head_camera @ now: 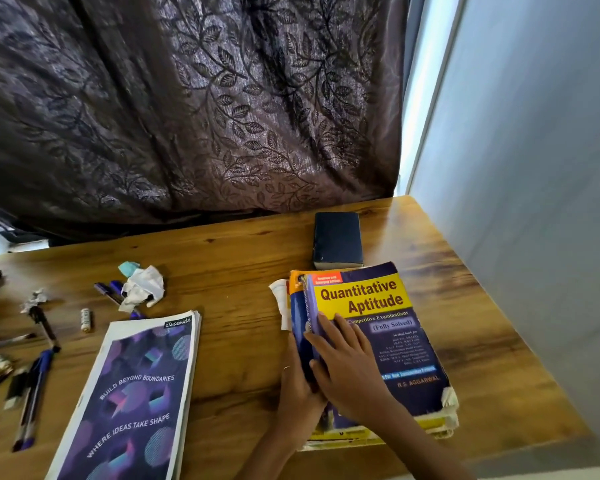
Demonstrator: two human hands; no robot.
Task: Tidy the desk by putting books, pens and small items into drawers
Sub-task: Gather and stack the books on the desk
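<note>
Resting at the lower right of the frame, a stack of worn paperback books point(378, 341) is held on the wooden desk point(243, 258) by two hands. The top book's purple and yellow cover reads "Quantitative Aptitude"; at least two more books lie under it, though the exact count cannot be told. The right hand point(347, 365) is laid flat on the cover with fingers straight, nothing being gripped. The left hand point(298, 386) is pressed against the stack's left edge; whether its fingers curl round the spines cannot be told. One small, thick dark blue book point(337, 240) lies just above the stack. One purple "classmate" notebook point(136, 400) lies at lower centre left. Several blue and black pens point(35, 386) are scattered at the left edge, with crumpled white paper point(142, 289) further up.
</note>
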